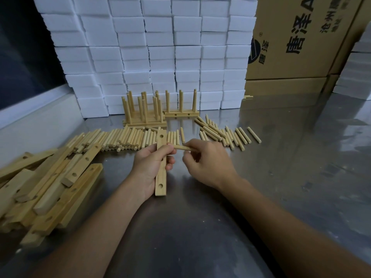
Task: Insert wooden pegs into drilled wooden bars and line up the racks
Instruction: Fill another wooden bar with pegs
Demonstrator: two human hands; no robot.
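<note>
Steel table point(281, 177) carries everything. Nearest, the left hand point(149, 167) has its fingers wrapped around a drilled wooden bar point(161, 177), held lengthwise away from the person; the right hand point(206, 163) pinches one peg point(184, 148), its tip at the bar's edge. Spare bars point(50, 187) are heaped at left. Beyond lie loose pegs point(128, 137), then finished racks point(144, 111) before white foam blocks point(160, 47) and a cardboard box point(301, 37).

single head cam, wide-angle, looks forward and down along both forearms, close on the hands point(180, 161) at centre, metal table point(281, 177) fills lower frame, foam blocks point(160, 47) behind
</note>
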